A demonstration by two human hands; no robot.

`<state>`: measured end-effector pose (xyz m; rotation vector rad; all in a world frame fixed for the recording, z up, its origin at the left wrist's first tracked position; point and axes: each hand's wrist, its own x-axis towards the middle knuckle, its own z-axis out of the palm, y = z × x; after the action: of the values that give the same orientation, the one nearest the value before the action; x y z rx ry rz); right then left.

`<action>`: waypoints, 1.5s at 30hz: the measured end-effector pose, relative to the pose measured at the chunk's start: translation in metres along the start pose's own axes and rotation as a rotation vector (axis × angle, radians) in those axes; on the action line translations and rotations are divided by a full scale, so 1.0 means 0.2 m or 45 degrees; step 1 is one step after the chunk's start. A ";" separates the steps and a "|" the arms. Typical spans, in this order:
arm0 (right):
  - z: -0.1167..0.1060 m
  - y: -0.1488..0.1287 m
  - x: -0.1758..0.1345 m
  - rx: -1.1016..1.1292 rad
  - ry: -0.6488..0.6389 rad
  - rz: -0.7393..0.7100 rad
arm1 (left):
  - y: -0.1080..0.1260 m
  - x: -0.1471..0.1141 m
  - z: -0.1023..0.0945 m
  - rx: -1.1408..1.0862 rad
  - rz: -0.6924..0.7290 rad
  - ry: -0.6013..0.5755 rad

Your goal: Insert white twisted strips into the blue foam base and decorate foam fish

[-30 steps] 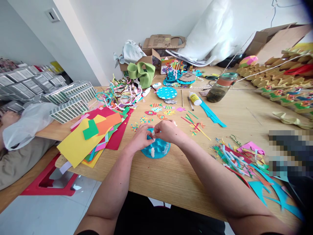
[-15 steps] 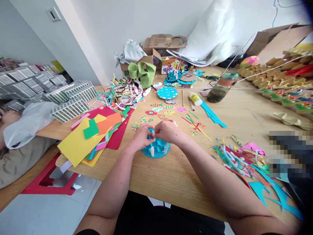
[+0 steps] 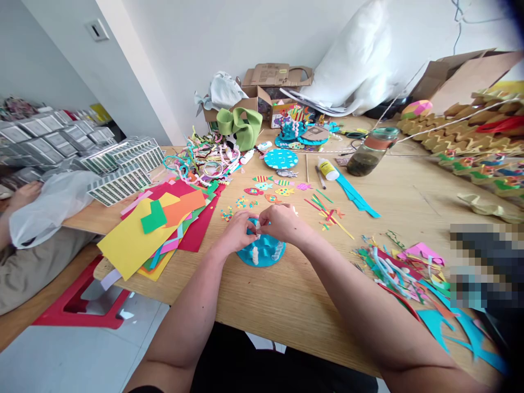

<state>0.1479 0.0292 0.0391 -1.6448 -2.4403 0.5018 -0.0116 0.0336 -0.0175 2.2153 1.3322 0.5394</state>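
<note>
**Hands meet over the far part of a blue disc**

The left hand (image 3: 238,232) and right hand (image 3: 282,221) come together from opposite sides, fingers curled, thumb and forefinger of each drawn close. A small white piece (image 3: 257,225) shows in the narrow gap between the fingertips. Both hands are at it, but knuckles hide much of the contact, so I cannot tell which one has hold of it, or how firmly.

The blue disc (image 3: 262,262) lies flat on the wooden table (image 3: 254,297), directly in front of the person. The fingertips are over its far part, and most of its visible surface lies on the person's side of them, covered in raised blue curls. Being round, the disc has no long axis to line up with. The white piece sits about midway between the hands, neither clearly nearer; its own axis is too hidden to read.

Nearer the person, a second white strip (image 3: 255,255) lies on the disc, its long axis running away from the body, roughly in line with the fingertips. A pale strip (image 3: 278,251) lies near the disc's right edge, on the right hand's side.

Just beyond the left hand are tiny paper dots (image 3: 241,202); paper fish (image 3: 284,191) lie beyond both hands.
</note>
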 end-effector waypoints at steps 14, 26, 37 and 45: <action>-0.10 0.04 -0.03 0.148 0.074 -0.014 | -0.01 0.00 0.00 0.043 -0.017 -0.022; -0.08 0.01 -0.03 0.184 0.099 -0.073 | -0.02 0.00 0.00 0.045 -0.035 -0.022; -0.09 0.02 -0.03 0.317 0.051 -0.094 | -0.02 0.00 0.00 0.070 0.005 -0.042; -0.09 -0.01 -0.04 0.247 0.082 -0.127 | -0.04 0.00 0.01 0.069 0.021 -0.043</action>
<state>0.1541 0.0251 0.0562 -1.4332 -2.3310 0.6382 -0.0168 0.0359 -0.0231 2.2708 1.3277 0.4748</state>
